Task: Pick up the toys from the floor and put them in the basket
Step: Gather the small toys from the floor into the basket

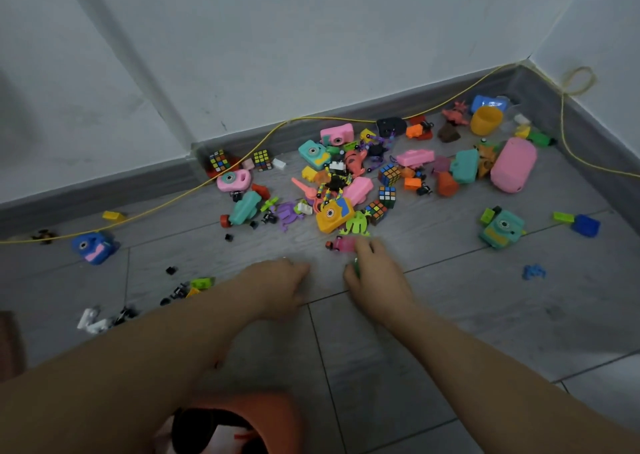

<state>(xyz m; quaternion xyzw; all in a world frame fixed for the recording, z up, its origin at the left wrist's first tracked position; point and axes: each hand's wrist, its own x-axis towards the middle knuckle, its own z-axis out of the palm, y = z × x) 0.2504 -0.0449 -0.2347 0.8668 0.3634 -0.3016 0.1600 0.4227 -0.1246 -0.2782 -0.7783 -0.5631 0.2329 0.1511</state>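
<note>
Toys (346,183) crowd the floor's far corner, so your right hand (375,273) curls around a green piece while your left hand (280,280) blurs, fingers unreadable.

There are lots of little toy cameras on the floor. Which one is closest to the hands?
The orange-yellow toy camera, just beyond the right hand at the pile's near edge. It is the only orange-yellow one; the pink, teal and blue cameras all lie farther off.

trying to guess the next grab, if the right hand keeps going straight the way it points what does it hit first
Most likely the small pink toy car: the right hand points up toward the pile, fingertips already at it. Just beyond lies the green frog. Motion blur hides whether they touch.
</note>
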